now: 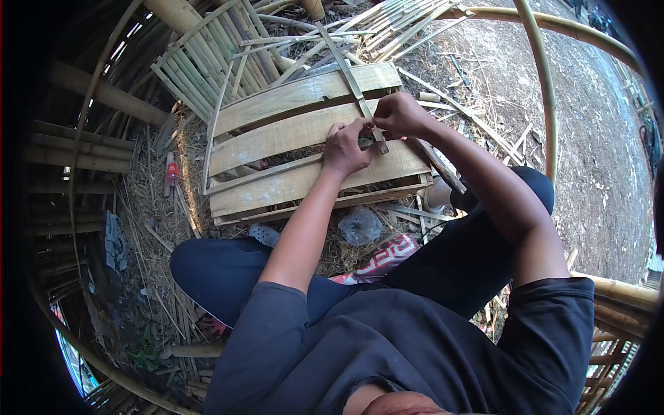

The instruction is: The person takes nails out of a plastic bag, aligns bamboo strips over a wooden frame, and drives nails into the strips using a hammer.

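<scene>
A slatted wooden crate (277, 153) lies in front of me, between my knees. Across its right part runs a long, narrow strip of split bamboo (349, 76), its near end over the front slats. My left hand (348, 147) rests on the crate with thumb and fingers closed around the strip near that end. Close beside it, my right hand (400, 116) is pinched at the strip's edge. What sits between the right fingertips is too small to make out. Under my right forearm, a dark, flat wooden piece (443, 166) leans at the crate's right edge.
Bamboo slat panels (214, 59) stand behind the crate, with loose strips around them. A bamboo pole (543, 83) rises at the right. A red-labelled bottle (171, 171), a clear plastic bag (360, 226) and a printed sack (387, 257) lie on the straw-covered ground.
</scene>
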